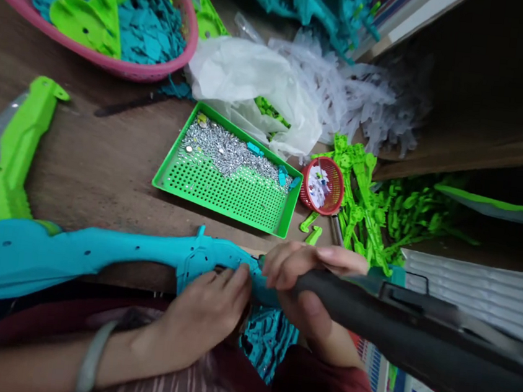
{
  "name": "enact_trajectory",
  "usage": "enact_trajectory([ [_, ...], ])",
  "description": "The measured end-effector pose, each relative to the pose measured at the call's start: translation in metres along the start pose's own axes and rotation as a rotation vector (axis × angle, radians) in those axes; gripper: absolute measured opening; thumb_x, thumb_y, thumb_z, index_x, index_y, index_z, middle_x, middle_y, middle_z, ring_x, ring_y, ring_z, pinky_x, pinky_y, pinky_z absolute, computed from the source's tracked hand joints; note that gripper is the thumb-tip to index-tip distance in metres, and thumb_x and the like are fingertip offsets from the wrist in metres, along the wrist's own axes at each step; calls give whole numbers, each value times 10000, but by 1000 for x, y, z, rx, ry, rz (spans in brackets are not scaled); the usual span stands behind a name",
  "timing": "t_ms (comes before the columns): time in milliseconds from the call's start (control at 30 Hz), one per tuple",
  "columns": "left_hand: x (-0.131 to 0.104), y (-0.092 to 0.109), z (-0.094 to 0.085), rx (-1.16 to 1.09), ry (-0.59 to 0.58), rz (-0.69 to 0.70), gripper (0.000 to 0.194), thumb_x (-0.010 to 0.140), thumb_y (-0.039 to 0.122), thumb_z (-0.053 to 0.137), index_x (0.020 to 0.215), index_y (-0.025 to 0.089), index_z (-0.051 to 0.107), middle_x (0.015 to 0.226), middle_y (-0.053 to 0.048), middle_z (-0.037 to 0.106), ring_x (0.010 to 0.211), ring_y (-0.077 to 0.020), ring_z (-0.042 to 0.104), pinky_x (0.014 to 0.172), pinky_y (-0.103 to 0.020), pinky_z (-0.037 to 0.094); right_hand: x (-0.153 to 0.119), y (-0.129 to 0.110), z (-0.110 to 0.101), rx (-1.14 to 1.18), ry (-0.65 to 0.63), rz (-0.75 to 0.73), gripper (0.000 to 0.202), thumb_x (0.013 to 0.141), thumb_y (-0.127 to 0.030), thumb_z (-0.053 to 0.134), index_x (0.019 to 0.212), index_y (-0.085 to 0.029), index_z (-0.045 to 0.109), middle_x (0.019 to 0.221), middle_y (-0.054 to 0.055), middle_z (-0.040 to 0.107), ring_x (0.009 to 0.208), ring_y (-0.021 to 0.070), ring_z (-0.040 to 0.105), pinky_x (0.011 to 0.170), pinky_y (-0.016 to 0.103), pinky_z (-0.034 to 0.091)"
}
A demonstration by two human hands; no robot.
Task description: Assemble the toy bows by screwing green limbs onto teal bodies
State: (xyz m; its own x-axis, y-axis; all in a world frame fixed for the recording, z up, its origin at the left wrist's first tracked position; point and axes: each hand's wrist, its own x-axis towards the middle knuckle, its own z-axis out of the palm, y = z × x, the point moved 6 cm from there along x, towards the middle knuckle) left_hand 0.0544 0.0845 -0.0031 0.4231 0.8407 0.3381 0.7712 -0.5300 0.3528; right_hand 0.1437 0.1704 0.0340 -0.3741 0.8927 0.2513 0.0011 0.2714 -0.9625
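Observation:
A long blue plastic part lies across the front edge of the table, its wide round end at the far left. My left hand is closed on its right portion, fingers curled over the lower side. A dark power screwdriver comes in from the right, and my right hand is wrapped round its front end. The tool's tip meets the right end of the blue part, partly hidden by my fingers. Behind the part, a green perforated tray holds many small silver screws and a few blue pieces.
A pink basket of blue and green pieces stands at the back left. Beside the tray are a small red basket, piled green parts and a white bag. A green part lies left; a dark knife rests nearby.

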Motion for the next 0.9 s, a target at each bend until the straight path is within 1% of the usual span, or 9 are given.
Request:
enact_trajectory([
  [100,12,-32,-25,-158,123,-168,235,1008,177,457,1163,93,613,1096,-127,693,769,-179,677,569,-284,520,11,-25,-3,175,30,-165,373,880,-333,637,1232,-382,524,595,-70,517,473,154,569,469,313,541],
  [267,48,-61,-35,-51,-61,-104,259,959,72,437,876,159,666,776,-44,646,574,-190,627,480,-308,470,46,-29,10,248,58,-339,328,866,-315,628,1177,-360,538,575,-81,509,449,139,560,447,277,528],
  [333,60,-74,-38,86,-41,-227,299,935,30,411,1033,89,687,965,-144,707,765,-261,713,607,-360,551,64,-17,6,225,179,-432,287,868,-328,631,1138,-356,539,559,-93,485,435,121,533,435,247,494],
  [400,64,-77,-38,197,28,-329,407,936,31,401,1297,-19,581,1346,-301,598,1181,-389,648,886,-505,561,82,7,-2,179,310,-448,261,873,-349,628,1113,-346,525,558,-102,457,432,106,507,444,232,467],
  [467,58,-65,-31,239,76,-288,473,952,81,438,1398,-67,483,1544,-333,403,1425,-450,426,1085,-622,421,98,38,-9,111,382,-366,283,869,-381,634,1113,-327,502,567,-104,448,441,105,500,470,244,462],
  [500,52,-53,-24,228,76,-208,470,956,115,467,1391,-62,497,1553,-314,407,1450,-440,394,1126,-625,375,104,53,-13,80,397,-310,304,864,-410,636,1116,-313,496,572,-102,449,446,108,501,478,254,463],
  [600,20,-12,0,100,60,106,347,952,174,521,1240,29,651,1318,-186,675,1263,-318,588,1117,-494,389,109,84,-19,40,404,-180,380,832,-492,648,1105,-274,499,570,-100,446,438,112,489,466,269,450],
  [667,-1,6,11,23,66,213,286,947,158,500,1125,90,713,1167,-103,744,1108,-251,645,1052,-420,412,108,93,-20,43,401,-152,387,818,-494,657,1086,-268,493,566,-100,456,438,112,487,464,272,447],
  [900,-15,11,15,92,66,134,403,917,79,415,1186,46,714,1223,-126,733,998,-238,619,797,-378,459,110,97,-17,23,411,-165,353,810,-462,650,1034,-269,456,554,-102,473,419,112,499,452,276,433],
])
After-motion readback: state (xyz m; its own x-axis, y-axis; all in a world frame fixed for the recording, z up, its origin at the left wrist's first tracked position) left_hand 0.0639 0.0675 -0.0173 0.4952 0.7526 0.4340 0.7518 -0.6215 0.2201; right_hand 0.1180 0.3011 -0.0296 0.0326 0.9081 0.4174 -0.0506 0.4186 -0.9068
